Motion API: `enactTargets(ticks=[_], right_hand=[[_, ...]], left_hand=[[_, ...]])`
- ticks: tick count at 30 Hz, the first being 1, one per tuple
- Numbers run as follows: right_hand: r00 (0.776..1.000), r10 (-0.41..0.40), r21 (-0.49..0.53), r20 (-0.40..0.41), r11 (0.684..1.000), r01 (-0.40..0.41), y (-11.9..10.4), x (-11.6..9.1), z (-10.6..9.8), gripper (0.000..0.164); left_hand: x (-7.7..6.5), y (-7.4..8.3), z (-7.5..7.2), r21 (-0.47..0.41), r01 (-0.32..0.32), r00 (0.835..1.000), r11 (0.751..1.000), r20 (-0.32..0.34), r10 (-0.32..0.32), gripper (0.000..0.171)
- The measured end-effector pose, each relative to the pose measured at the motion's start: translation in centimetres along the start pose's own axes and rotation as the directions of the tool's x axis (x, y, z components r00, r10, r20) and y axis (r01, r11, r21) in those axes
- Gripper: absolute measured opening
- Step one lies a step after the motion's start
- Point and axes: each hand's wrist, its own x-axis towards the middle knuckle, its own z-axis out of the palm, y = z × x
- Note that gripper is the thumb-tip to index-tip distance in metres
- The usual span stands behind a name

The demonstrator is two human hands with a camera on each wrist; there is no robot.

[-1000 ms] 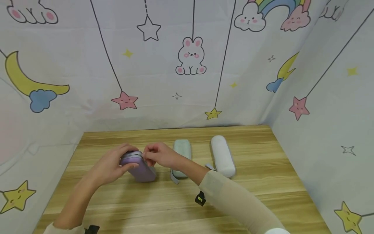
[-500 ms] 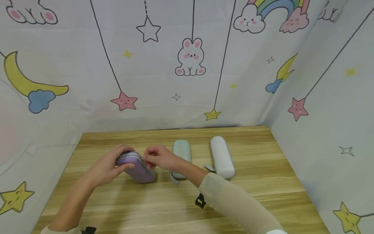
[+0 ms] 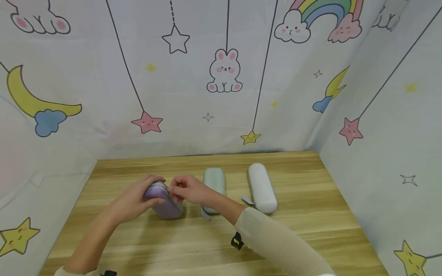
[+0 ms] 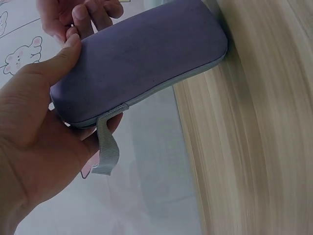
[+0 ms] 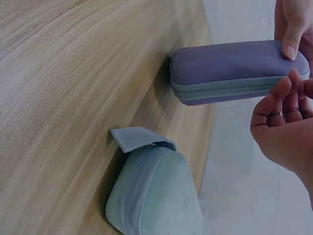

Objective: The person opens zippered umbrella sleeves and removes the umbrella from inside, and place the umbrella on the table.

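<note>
A purple zippered glasses case point(image 3: 167, 205) stands tilted on one end on the wooden table, a grey zipper band running round its side. My left hand point(image 3: 136, 198) grips its upper end, with the thumb on the near face and the fingers over the top. A grey strap loop point(image 4: 107, 147) hangs from the case in the left wrist view. My right hand point(image 3: 189, 189) pinches at the zipper near the top right corner, fingers curled; the zipper pull itself is hidden by the fingertips. In the right wrist view those fingers point(image 5: 279, 89) meet the zipper band close to the left thumb.
A mint green zippered case point(image 3: 214, 180) with a grey strap lies right of the purple one, partly behind the right forearm. Farther right lies a white case point(image 3: 263, 188), also strapped. A cartoon-printed cloth point(image 3: 193, 96) hangs behind the table point(image 3: 297, 237) and along its sides.
The purple case leaned a little left, then came back slightly right and more upright with my left hand. My right hand keeps its pinch at nearly the same place.
</note>
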Motion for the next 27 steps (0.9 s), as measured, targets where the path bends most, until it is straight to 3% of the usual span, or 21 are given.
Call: enactTargets(ticks=[5, 12, 20, 27], right_hand=[[1.000, -0.003, -0.018, -0.014, 1.000, 0.003, -0.1, 0.1, -0.4, 0.024], [0.999, 0.004, -0.039, -0.037, 0.999, -0.005, 0.4, 0.0, -0.4, 0.024], [1.000, 0.000, -0.043, -0.008, 0.999, 0.000, 1.3, -0.1, -1.4, 0.024], [1.000, -0.008, -0.052, 0.010, 0.999, 0.008, 1.2, 0.1, -2.6, 0.024]], left_hand=[[0.3, -0.2, 0.1, 0.003, -0.033, 0.999, 0.999, -0.019, 0.033, 0.052], [0.3, 0.3, 0.3, 0.017, -0.018, 0.999, 1.000, -0.031, 0.019, 0.048], [0.8, 0.4, 1.3, 0.046, -0.007, 0.999, 0.999, -0.041, 0.009, 0.048], [1.7, -0.1, 1.2, -0.009, 0.020, 0.999, 1.000, -0.041, -0.020, 0.053]])
